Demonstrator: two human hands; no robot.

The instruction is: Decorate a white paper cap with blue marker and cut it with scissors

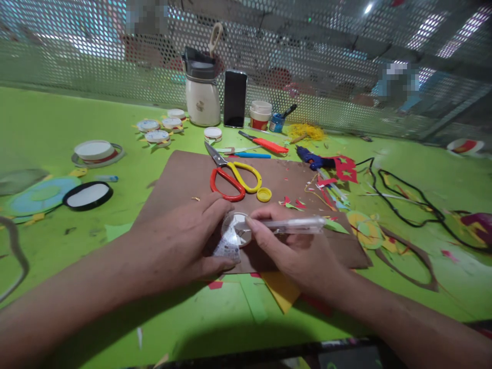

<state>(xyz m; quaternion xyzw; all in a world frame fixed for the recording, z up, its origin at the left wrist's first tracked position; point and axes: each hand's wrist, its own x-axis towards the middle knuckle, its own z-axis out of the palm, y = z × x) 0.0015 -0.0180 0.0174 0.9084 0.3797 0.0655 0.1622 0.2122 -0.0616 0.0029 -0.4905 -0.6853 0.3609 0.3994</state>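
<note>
My left hand is closed around a small wedge-shaped piece with fine printing, thumb at its lower edge. This piece overlaps a round white disc with dark lines drawn on it. A clear-barrelled pen is pinched in my right hand, its front end over the disc; the exact tip is hard to make out. Both hands work above a brown cardboard sheet. Just beyond them lie scissors with red and yellow handles and a small yellow cap.
Behind are a white flask, a phone, paint pots and a red cutter. A blue glue gun with a black cord lies right. Several white discs and a black ring lie left.
</note>
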